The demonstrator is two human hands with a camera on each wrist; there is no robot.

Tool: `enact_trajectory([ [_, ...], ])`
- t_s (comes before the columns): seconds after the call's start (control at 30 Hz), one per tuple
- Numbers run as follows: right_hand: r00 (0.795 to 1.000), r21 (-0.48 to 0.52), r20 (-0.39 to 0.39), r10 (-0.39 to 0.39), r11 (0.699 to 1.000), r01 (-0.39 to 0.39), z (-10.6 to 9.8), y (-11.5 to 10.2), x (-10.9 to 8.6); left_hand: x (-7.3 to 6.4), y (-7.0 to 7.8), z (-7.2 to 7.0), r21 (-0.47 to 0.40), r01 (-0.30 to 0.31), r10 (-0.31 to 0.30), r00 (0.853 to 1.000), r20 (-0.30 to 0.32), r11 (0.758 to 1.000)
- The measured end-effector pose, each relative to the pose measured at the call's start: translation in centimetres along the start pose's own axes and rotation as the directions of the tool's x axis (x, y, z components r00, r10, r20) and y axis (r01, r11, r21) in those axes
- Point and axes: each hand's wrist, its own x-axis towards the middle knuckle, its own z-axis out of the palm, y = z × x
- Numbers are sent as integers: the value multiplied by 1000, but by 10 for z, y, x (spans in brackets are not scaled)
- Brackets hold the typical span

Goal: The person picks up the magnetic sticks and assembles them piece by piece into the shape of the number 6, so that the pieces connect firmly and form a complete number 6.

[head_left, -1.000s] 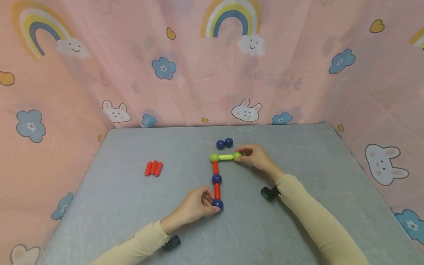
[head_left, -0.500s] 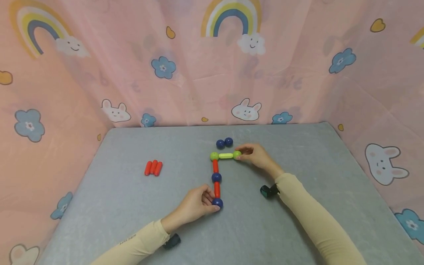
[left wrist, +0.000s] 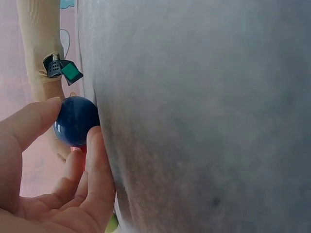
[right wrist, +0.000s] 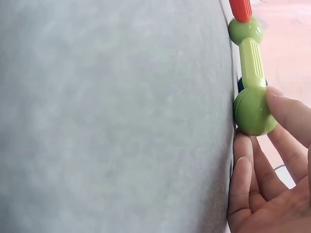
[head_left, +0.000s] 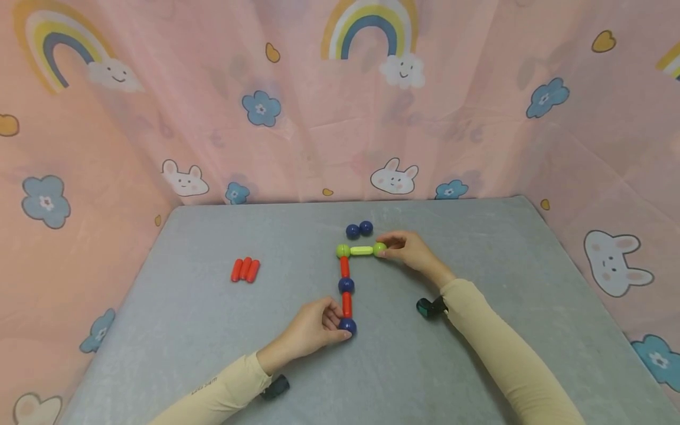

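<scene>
A chain of balls and rods lies on the grey table in an upside-down L. My left hand (head_left: 313,327) pinches the blue ball (left wrist: 77,121) at its near end between thumb and fingers. From there a red rod (head_left: 347,305), a second blue ball (head_left: 346,285) and another red rod (head_left: 345,267) run up to a green ball (head_left: 343,251) at the corner. A light green rod (right wrist: 251,63) leads right from this corner to a second green ball (right wrist: 253,110). That ball is pinched by my right hand (head_left: 409,251).
Two loose blue balls (head_left: 359,229) sit side by side just behind the light green rod. Several red rods (head_left: 245,270) lie together on the left part of the table (head_left: 202,330). A pink printed cloth (head_left: 297,147) hangs behind and at both sides.
The chain and both hands stay practically where they were, apart from a slight shift of the whole head view. Both hands keep their hold on the end balls.
</scene>
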Motion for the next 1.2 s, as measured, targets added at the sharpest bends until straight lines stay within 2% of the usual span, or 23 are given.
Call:
enact_trajectory([
  [0.17,1000,-20,-11,14,1000,-15,0,-2,-1,-2,2,-2,23,10,-11,1000,7,1000],
  [0.27,998,-56,-57,3,998,-6,1,-9,-1,-3,2,-2,36,12,-13,1000,18,999],
  [0.4,991,-166,-128,-50,986,29,5,-26,3,-5,0,-4,38,23,-24,999,35,999],
  [0.47,987,-214,-129,-101,974,72,8,-37,9,-5,-1,-4,30,30,-32,999,42,999],
  [0.57,981,-207,-59,-184,964,168,16,-57,20,-6,-3,-5,23,39,-41,998,49,999],
  [0.63,970,-165,24,-243,956,243,22,-69,28,-6,-3,-6,25,38,-39,998,52,999],
  [0.77,928,-83,199,-316,938,337,43,-89,46,-6,-5,-6,24,26,-28,998,53,999],
  [0.93,877,-82,338,-341,918,388,74,-112,68,-7,-6,-8,14,25,-26,998,58,1000],
  [1.07,853,-116,407,-326,908,403,95,-125,84,-8,-7,-8,15,7,-8,999,46,1000],
  [1.2,831,-146,483,-275,911,387,114,-139,94,-7,-7,-6,18,-2,2,999,34,1000],
])
